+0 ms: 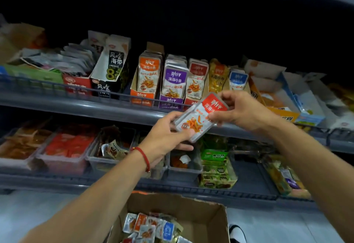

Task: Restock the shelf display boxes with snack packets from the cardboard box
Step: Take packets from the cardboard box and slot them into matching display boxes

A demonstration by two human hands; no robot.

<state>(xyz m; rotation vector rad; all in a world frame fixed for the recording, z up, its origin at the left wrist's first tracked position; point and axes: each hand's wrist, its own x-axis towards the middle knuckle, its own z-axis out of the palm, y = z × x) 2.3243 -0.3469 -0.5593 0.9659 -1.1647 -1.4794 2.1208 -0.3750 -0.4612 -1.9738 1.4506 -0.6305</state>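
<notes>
A small stack of red-topped snack packets [201,117] is held in front of the grey lip of the upper shelf [95,106], just below the row of display boxes. Its long axis is tilted, the red end pointing up and to the right, the silver end down and to the left. The stack is gripped at its lower end by the left hand [168,139], thumb on top and fingers curled beneath, and pinched at its upper right edge by the right hand [243,110], fingers bent over the red end. Both forearms are raised from below, the left wrist bearing a red cord bracelet [144,156].

Directly behind the stack, the red display box [197,81] is seen standing upright between a purple display box [173,83] and yellow packets [218,78]; an orange display box [146,78] stands further left. All are packed close, with dark open space above their tops. Below, the cardboard box [206,217] lies open, loose packets [151,227] heaped inside. Clear bins [63,156] of snacks are ranged on the lower shelf.
</notes>
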